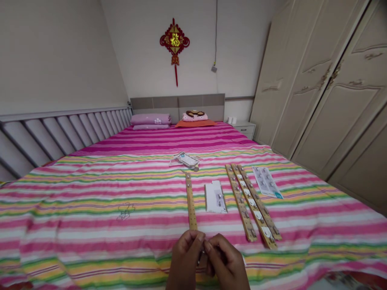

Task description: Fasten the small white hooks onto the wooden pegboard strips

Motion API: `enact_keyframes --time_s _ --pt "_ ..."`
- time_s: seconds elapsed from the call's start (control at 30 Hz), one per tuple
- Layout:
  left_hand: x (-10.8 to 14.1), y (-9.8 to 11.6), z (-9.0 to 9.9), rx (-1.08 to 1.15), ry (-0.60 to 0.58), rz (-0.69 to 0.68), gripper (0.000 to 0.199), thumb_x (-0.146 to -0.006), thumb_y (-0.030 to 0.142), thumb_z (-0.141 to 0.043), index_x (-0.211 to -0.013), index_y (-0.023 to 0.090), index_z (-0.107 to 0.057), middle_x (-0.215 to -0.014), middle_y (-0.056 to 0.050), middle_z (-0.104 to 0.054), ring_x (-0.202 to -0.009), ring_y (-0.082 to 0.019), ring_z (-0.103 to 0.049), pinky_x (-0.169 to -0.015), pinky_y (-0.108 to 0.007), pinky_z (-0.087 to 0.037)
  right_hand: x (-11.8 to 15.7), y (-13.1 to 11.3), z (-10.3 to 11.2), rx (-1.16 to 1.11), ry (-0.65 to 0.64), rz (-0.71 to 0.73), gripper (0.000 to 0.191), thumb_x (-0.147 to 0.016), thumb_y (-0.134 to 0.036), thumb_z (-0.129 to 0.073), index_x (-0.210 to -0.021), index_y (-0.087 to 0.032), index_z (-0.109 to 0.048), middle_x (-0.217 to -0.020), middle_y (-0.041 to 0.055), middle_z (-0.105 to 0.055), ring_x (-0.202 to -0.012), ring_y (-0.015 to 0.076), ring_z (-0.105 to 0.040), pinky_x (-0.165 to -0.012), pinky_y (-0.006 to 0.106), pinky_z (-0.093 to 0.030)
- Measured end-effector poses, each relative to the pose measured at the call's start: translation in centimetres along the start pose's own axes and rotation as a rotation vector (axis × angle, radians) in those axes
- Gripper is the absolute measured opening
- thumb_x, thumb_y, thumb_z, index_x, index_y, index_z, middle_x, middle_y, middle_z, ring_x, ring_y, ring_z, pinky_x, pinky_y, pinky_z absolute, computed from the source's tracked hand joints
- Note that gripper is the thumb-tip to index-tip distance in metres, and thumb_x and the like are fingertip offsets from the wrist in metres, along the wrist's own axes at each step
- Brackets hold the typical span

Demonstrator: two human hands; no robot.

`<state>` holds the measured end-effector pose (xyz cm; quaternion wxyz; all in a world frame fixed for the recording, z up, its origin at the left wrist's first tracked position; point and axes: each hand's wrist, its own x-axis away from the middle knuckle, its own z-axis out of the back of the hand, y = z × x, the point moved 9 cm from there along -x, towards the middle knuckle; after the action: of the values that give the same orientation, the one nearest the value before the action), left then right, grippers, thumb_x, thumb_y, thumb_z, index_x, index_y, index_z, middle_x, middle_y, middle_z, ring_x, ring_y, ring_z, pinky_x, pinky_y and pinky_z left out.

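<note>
From the head cam, both hands are together low in the middle: left hand (pixel 185 253) and right hand (pixel 224 254) have their fingertips pinched closed around a small dark metallic piece (pixel 200 257). Fingers cover most of it, so can't tell exactly what it is or which grip has more of it. Just past the hands there's a single tan perforated strip (pixel 191 207) lying lengthwise on the striped bedsheet (pixel 87 225), with a couple of shiny bits near its far end. Right of that is a white card (pixel 212 198) with small metal parts on it, then three loaded strips (pixel 240 196) side by side, the middle one carrying white round pieces. A packaged card (pixel 267 182) sits beyond those, packaging pile (pixel 187 160) farther up, tangled thread (pixel 125 211) off left.
</note>
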<state>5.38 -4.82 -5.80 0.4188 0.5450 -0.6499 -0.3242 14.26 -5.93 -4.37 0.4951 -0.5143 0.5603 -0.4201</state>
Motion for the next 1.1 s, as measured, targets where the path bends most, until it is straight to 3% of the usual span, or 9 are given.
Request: enact_keyframes --time_s 0.17,0.37,0.53,0.8,0.93,1.1 --pt "0.1 -0.2 0.0 0.099 -0.032 0.006 0.032 -0.064 0.044 -0.070 -0.061 0.018 -0.052 -0.047 0.005 -0.052 -0.036 -0.009 -0.045 -0.037 -0.022 -0.037 0.2 -0.9 -0.2 0.065 0.005 0.080 0.027 -0.080 -0.039 -0.057 -0.064 -0.017 -0.057 -0.052 -0.0034 -0.048 -0.044 0.0089 -0.044 -0.042 0.019 -0.034" --pt "-0.3 -0.3 0.3 0.112 -0.045 0.068 0.028 -0.064 0.038 -0.072 -0.064 0.014 -0.060 -0.054 0.001 -0.056 -0.048 -0.009 -0.051 -0.046 -0.020 -0.038 -0.2 0.3 0.2 -0.051 -0.016 -0.093 0.029 -0.077 -0.044 -0.059 -0.069 -0.017 -0.053 -0.043 -0.0065 -0.046 -0.039 0.0078 -0.041 -0.041 0.018 -0.031" --pt "-0.1 0.2 0.5 0.147 -0.002 0.145 0.030 -0.068 0.038 -0.069 -0.078 0.010 -0.067 -0.070 -0.005 -0.062 -0.063 -0.011 -0.056 -0.060 -0.021 -0.042 -0.8 0.0 0.9 -0.067 -0.042 -0.114 0.031 -0.076 -0.045 -0.061 -0.066 -0.017 -0.050 -0.044 -0.0071 -0.046 -0.040 0.0071 -0.041 -0.042 0.018 -0.030" --pt "-0.8 1.6 0.7 -0.147 -0.081 0.088 0.029 -0.063 0.039 -0.073 -0.064 0.012 -0.063 -0.054 0.002 -0.052 -0.050 -0.008 -0.046 -0.052 -0.021 -0.035 -1.1 0.9 1.0 -0.036 -0.037 -0.124 0.035 -0.073 -0.048 -0.062 -0.064 -0.017 -0.050 -0.041 -0.0071 -0.046 -0.036 0.0062 -0.038 -0.039 0.018 -0.025" --pt "-1.0 2.2 1.1 -0.257 -0.081 0.070 0.028 -0.065 0.038 -0.070 -0.061 0.012 -0.061 -0.052 0.002 -0.050 -0.051 -0.008 -0.042 -0.050 -0.021 -0.031 -1.2 1.4 1.2 -0.026 -0.004 -0.154 0.037 -0.069 -0.050 -0.066 -0.063 -0.017 -0.051 -0.039 -0.0081 -0.044 -0.034 0.0059 -0.037 -0.038 0.017 -0.026" --pt "-1.2 2.1 1.4 -0.300 -0.103 0.068 0.028 -0.067 0.040 -0.068 -0.064 0.012 -0.063 -0.056 0.001 -0.054 -0.054 -0.009 -0.045 -0.055 -0.022 -0.034 -1.4 1.9 1.2 -0.082 0.003 -0.152 0.040 -0.064 -0.052 -0.068 -0.062 -0.017 -0.050 -0.039 -0.0090 -0.042 -0.033 0.0045 -0.035 -0.035 0.015 -0.025"
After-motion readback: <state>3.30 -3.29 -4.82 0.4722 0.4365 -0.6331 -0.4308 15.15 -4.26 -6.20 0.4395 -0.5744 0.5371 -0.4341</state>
